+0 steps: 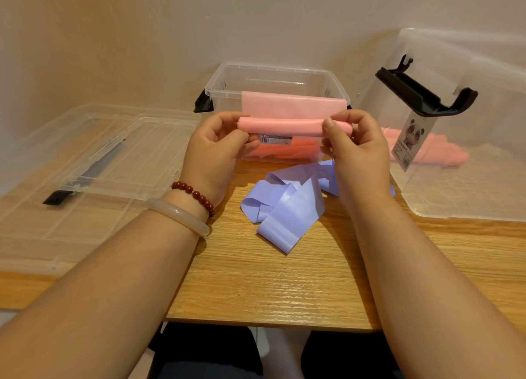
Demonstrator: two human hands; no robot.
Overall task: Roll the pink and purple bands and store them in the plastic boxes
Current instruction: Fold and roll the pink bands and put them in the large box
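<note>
The pink band (284, 128) is held at mid-frame as a smooth, partly wound roll, its ends hidden in the curled fingers of the left hand (216, 148) and right hand (355, 148) gripping it, while its loose length is draped over the front rim of the clear plastic box (273, 67) behind. The purple band (287, 207) is left in loose loops on the wooden table (284, 287) below, partly covered by the right wrist. A clear lid (94, 151) is seen at left; a second box (469, 196), cut off at right, shows blurred pink material inside.
</note>
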